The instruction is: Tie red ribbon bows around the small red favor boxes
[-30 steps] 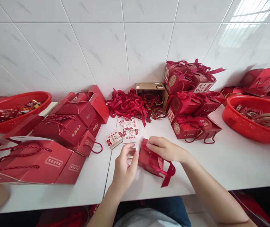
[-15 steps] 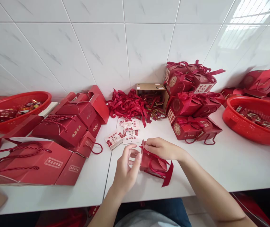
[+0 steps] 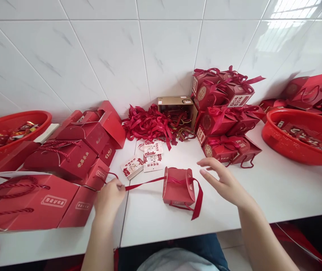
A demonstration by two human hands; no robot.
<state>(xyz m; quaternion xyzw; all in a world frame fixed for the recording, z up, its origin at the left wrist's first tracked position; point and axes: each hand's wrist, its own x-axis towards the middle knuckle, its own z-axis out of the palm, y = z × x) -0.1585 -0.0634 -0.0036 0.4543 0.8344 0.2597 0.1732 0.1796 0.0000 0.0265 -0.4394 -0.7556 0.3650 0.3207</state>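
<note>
A small red gift box (image 3: 178, 192) lies on the white table in front of me, with a cord handle at its near side. A dark red ribbon (image 3: 145, 183) crosses the box. Its left end is pinched in my left hand (image 3: 111, 195), which pulls it nearly straight out to the left. The ribbon's other end hangs loose over the box's right side. My right hand (image 3: 225, 182) hovers to the right of the box, fingers apart, holding nothing. Behind the box lie printed white and red cards (image 3: 153, 165).
Stacked red boxes with bows (image 3: 225, 120) stand at the back right, beside a red basket (image 3: 299, 150) of sweets. Bigger red boxes (image 3: 53, 199) and another red basket (image 3: 43, 124) fill the left. Loose ribbons (image 3: 146, 124) lie by a cardboard box (image 3: 174, 100).
My left hand has moved left from the box, drawing the ribbon end out. My right hand has let go and moved right. The box has turned and now sits untouched by either hand.
</note>
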